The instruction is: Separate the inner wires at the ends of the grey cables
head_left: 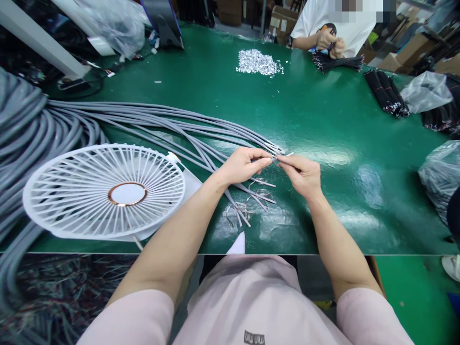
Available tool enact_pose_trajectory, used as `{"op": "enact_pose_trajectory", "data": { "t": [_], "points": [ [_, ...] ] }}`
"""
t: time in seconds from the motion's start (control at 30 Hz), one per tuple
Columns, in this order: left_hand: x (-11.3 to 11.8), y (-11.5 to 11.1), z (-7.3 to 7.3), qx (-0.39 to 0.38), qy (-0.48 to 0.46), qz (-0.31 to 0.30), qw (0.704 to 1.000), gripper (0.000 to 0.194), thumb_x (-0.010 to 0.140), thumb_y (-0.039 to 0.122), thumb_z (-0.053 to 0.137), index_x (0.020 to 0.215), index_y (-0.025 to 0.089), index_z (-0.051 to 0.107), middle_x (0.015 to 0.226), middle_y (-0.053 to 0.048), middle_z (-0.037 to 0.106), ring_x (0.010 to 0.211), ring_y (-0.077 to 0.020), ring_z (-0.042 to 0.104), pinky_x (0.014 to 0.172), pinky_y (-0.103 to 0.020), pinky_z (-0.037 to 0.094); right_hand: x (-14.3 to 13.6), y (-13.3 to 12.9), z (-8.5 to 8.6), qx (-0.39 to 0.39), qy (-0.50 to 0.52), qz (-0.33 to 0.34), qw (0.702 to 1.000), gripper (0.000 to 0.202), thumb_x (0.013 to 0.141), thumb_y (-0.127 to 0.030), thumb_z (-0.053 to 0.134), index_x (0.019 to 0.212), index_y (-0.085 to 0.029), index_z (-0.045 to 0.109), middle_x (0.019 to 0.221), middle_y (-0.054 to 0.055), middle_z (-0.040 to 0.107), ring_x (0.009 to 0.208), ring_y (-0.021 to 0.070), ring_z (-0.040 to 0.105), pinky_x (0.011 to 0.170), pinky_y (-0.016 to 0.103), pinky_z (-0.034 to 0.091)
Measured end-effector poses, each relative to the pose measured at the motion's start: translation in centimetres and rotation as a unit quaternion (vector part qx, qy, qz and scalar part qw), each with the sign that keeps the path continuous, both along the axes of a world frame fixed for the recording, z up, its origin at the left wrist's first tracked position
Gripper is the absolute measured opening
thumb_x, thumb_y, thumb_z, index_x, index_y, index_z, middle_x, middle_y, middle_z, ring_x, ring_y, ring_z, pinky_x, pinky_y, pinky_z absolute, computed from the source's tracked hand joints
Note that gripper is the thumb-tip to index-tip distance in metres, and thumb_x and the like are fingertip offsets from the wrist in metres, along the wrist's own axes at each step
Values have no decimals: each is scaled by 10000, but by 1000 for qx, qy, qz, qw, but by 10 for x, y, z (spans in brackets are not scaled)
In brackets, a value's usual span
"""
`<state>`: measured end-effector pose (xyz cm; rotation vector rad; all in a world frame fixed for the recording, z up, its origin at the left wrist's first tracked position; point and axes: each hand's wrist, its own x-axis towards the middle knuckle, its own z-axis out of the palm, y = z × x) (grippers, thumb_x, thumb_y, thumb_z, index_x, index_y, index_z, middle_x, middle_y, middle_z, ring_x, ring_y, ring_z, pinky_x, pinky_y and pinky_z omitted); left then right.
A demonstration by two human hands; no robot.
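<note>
Several long grey cables point(187, 120) run from the left across the green table, their stripped ends near my hands. My left hand point(247, 163) pinches one cable close to its end, thumb against fingers. Just to its right, my right hand point(302, 173) is closed on the stripped end of that same cable, where a pale core sticks out between the fingertips. Below my hands lie other stripped cable ends point(264, 199) with pale cores and loose, frayed shield wires. The fine detail between my fingertips is too small to make out.
A white fan point(104, 191) stands at the left beside a big coil of grey cable point(21, 115). Silvery scraps point(257, 62) are heaped farther back. Across the table, a person's hands point(330, 43) work over black wire bundles point(338, 62). Plastic bags point(443, 177) lie right.
</note>
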<state>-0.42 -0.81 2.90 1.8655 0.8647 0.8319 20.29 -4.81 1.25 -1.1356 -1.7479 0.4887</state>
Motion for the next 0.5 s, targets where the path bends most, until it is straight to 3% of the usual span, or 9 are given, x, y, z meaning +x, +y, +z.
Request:
{"op": "enact_pose_trajectory", "data": {
  "t": [0.17, 0.33, 0.5],
  "points": [
    [3, -2, -1, 11, -19, 14, 1000, 272, 878, 360, 596, 863, 142, 756, 727, -31, 725, 616, -113, 590, 603, -222, 424, -2, 0, 2, -42, 59, -16, 997, 160, 824, -268, 705, 941, -270, 814, 914, 19, 802, 818, 193, 748, 777, 332, 600],
    [11, -6, -1, 14, -53, 38, 998, 261, 846, 281, 613, 1033, 137, 725, 778, -28, 721, 654, -115, 610, 627, -222, 443, -1, 1, 3, -71, 103, -6, 992, 132, 797, -290, 733, 897, -255, 812, 845, 21, 791, 747, 183, 724, 678, 312, 579],
    [15, -8, -1, 16, -82, 31, 996, 187, 841, 265, 629, 938, 152, 741, 904, -40, 745, 726, -111, 613, 679, -224, 456, -1, 2, 3, -92, 137, 12, 986, 129, 768, -311, 764, 867, -233, 793, 756, 11, 752, 624, 137, 660, 533, 253, 494]
  ]
}}
